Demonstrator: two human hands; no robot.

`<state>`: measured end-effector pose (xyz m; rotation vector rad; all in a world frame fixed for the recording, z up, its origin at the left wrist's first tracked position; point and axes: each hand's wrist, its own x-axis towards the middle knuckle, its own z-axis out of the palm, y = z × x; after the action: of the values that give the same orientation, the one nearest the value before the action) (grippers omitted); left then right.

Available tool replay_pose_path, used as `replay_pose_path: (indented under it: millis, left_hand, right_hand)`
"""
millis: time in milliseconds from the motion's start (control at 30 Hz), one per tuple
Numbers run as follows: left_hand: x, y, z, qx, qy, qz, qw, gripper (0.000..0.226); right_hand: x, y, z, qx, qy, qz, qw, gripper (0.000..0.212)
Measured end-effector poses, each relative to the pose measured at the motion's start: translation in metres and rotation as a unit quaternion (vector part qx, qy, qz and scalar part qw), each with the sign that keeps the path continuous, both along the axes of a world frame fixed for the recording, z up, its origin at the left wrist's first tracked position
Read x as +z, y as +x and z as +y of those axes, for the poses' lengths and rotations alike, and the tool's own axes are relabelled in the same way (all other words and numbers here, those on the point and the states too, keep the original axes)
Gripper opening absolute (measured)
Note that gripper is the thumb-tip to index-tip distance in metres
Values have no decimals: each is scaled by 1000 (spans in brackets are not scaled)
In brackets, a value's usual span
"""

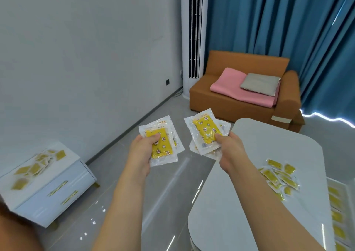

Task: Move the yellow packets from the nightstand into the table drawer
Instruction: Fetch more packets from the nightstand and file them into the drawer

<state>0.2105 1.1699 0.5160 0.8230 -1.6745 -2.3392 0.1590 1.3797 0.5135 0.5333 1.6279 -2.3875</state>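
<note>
Packets are still lying on the nightstand (63,155), left of the table (269,154). The left hand (141,154) is pinching yellow packets (160,145); the right hand (228,150) is pinching more (206,129). Keep pinching tight while carrying both bunches over the table to the drawer (339,212).

Both bare forearms reach forward and slightly inward from the bottom of the view, held up in the air at about the same height, well apart from each other. The left hand (141,152) has its thumb pressed on top and its fingers curled beneath a small stack of clear-edged yellow printed plastic packets (160,145). The right hand (229,150) pinches a second stack of the same yellow packets (206,131) the same way, thumb on top, wrist angled toward the left.
</note>
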Motion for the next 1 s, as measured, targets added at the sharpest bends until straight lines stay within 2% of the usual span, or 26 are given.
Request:
replay_pose_path:
  millis: [200,367,467,667,800,1000]
  left_hand:
    - [3,14,108,-8,-10,18,1000,27]
    - [5,32,224,1,3,35,999,13]
    - [6,39,283,4,13,33,999,13]
    - [2,42,346,20,8,32,999,23]
    - [-3,43,386,30,16,25,999,14]
    - [-14,46,479,45,7,16,999,13]
  right_hand:
    - [4,14,98,-14,-12,6,1000,23]
    - [1,30,211,-17,-5,10,1000,25]
    - [2,36,269,-19,2,13,1000,26]
    - [-7,42,321,-9,-14,3,1000,24]
    - [-15,45,368,-24,-18,-19,999,28]
    - [-22,43,471,-33,-29,-26,999,31]
